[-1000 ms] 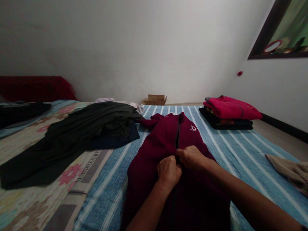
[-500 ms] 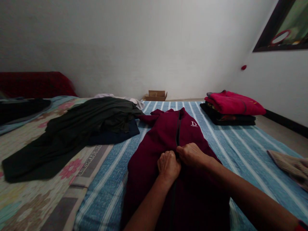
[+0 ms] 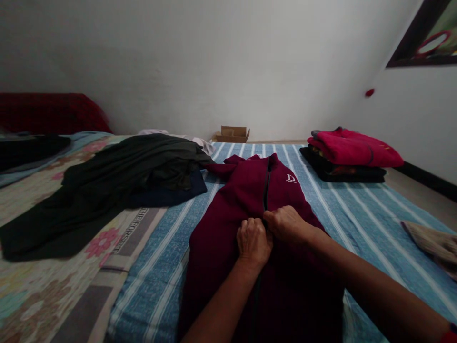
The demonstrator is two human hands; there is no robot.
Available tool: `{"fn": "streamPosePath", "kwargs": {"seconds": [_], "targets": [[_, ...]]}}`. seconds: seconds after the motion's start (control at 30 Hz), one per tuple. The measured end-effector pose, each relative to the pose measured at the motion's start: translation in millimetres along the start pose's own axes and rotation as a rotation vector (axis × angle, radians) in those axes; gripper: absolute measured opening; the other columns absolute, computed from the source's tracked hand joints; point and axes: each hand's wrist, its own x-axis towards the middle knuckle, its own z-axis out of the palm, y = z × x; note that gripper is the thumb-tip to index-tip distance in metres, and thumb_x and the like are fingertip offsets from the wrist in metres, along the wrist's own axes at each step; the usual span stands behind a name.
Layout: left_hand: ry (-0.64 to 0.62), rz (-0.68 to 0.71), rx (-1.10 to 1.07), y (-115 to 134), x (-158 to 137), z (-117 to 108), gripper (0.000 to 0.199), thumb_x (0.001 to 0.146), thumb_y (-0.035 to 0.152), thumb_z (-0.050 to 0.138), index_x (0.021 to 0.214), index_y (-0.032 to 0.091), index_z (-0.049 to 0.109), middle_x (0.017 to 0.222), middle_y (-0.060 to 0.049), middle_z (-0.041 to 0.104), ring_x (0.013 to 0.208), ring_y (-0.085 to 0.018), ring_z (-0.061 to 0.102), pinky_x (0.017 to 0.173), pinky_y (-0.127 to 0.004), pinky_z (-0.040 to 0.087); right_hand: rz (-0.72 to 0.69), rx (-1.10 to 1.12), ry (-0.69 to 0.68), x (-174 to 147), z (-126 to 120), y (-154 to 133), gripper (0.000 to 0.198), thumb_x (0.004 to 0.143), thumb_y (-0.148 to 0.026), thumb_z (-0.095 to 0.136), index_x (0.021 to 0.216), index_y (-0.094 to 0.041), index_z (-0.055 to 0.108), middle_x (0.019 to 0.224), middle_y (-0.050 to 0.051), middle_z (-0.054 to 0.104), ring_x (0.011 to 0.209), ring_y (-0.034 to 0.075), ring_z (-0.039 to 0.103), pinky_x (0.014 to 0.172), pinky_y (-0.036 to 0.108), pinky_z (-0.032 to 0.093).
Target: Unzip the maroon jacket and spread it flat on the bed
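Observation:
A maroon zip-front jacket (image 3: 228, 224) lies front up on the bed, with a white letter D on its chest. Its dark zipper (image 3: 267, 183) runs down the middle and is parted at the collar end. My left hand (image 3: 254, 240) is closed on the jacket's front beside the zipper line. Right against it, my right hand (image 3: 285, 223) pinches at the zipper where the two edges meet. The fingers hide the slider, so I cannot see exactly which piece each hand grips.
Left of the jacket, dark trousers (image 3: 107, 186) lie over a navy folded garment (image 3: 171, 190). A pink folded garment (image 3: 353, 147) tops a stack at the back right. A brown cardboard box (image 3: 233, 135) stands by the wall. Beige cloth (image 3: 432, 243) lies at the right edge.
The view has tipped slightly downward and turned a little left. Both hands keep their hold at nearly the same spot on the jacket.

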Motion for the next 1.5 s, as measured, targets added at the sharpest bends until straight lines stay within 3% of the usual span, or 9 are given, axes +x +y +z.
{"fn": "streamPosePath", "kwargs": {"seconds": [0.23,0.77,0.97,1.5], "targets": [[0.019,-0.024,-0.025,-2,-1,2,0.017,0.082,0.028,0.048,0.083,0.015,0.060,0.083,-0.009,0.064,0.086,-0.024,0.058,0.072,-0.033,0.042,0.000,0.016,-0.016,4,6,-1,0.020,0.087,-0.016,0.037,0.092,-0.014,0.057,0.078,0.010,0.067,0.064,0.019,0.062,0.050,0.027,0.029],[-0.036,0.038,-0.037,-10,-5,8,0.018,0.081,0.012,0.043,0.080,0.016,0.061,0.080,-0.007,0.064,0.082,-0.024,0.058,0.071,-0.035,0.042,-0.067,-0.001,0.106,7,32,0,0.011,0.085,-0.014,0.041,0.082,-0.014,0.052,0.068,0.005,0.064,0.056,0.016,0.058,0.046,0.030,0.016],[0.035,0.116,-0.042,-12,-12,16,0.016,0.079,0.011,0.046,0.073,0.018,0.058,0.076,-0.005,0.062,0.077,-0.022,0.056,0.069,-0.033,0.041,0.048,-0.074,0.075,22,18,18,0.018,0.085,-0.013,0.035,0.088,-0.014,0.053,0.073,0.007,0.066,0.061,0.018,0.061,0.047,0.028,0.023],[0.215,0.153,-0.095,-16,-15,26,0.016,0.075,0.008,0.052,0.063,0.020,0.053,0.065,-0.001,0.058,0.066,-0.019,0.055,0.061,-0.032,0.039,0.174,-0.207,0.049,87,-27,86,0.025,0.087,-0.018,0.034,0.101,-0.011,0.054,0.083,0.016,0.067,0.078,0.026,0.064,0.062,0.032,0.041]]}}
